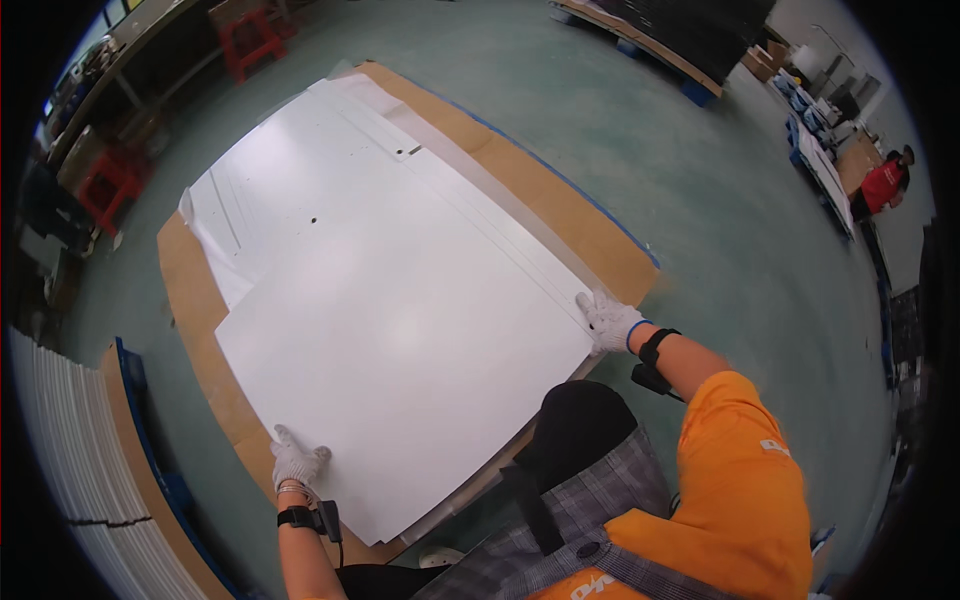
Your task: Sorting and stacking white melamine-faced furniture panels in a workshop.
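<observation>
A large white flat panel (400, 300) lies before me, with small holes, slots and a notch at its far left. My left hand (298, 462), in a white knit glove, is at the panel's near left edge, its thumb over the top surface. At the near right corner, my right hand (610, 322) in a matching glove grips the edge, thumb on top. The fingers beneath the rim are partly hidden on both sides. Under the panel, more white sheeting (215, 265) and a brown cardboard sheet (190, 290) stick out.
A blue pallet edge (560, 175) shows beneath the cardboard. To the left stands a tall stack of white sheets (85, 470) beside a blue pallet (165, 480). Red stools (250, 45) and a workbench (130, 60) are far left. A dark stack (690, 35) stands at the back; a person in red (882, 185) is far right.
</observation>
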Motion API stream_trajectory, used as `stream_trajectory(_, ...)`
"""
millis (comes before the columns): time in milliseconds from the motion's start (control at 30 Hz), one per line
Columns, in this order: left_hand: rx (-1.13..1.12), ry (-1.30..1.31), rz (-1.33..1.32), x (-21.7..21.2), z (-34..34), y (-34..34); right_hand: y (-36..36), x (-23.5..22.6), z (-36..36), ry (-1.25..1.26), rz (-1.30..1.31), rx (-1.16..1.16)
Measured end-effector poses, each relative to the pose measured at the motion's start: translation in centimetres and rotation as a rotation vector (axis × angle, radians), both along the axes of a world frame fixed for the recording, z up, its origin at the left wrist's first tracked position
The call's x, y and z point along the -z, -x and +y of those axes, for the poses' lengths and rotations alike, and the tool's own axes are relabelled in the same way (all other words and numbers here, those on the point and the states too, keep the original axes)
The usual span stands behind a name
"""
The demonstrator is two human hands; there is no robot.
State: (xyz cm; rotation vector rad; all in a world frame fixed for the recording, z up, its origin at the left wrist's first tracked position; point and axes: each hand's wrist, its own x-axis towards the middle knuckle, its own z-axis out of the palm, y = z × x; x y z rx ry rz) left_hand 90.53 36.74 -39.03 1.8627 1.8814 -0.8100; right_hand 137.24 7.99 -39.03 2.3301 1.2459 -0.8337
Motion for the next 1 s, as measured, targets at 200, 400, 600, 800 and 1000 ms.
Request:
stream_trajectory(200, 0.091, -0.148, -0.028, 5.7, 0.9, 6.1, 0.6, 0.3, 1.5, -0.069, 0.07, 0.038)
stream_trajectory(400, 0.197, -0.02, 0.05, 2.6, 1.0, 2.9, 0.3, 0.7, 0.1, -0.05, 0.038, 0.078)
stream_trajectory(600, 0.251, -0.003, 0.108, 4.9, 2.6, 3.7, 0.4, 0.2, 0.7, -0.053, 0.042, 0.07)
stream_trajectory(800, 0.289, 0.035, 0.125, 8.3, 4.3, 3.9, -0.1, -0.2, -0.2, -0.047, 0.033, 0.108)
stream_trajectory(1000, 0.546, 0.095, 0.28, 19.5, 7.8, 17.1, 1.6, -0.5, 2.8, 0.016, 0.136, 0.062)
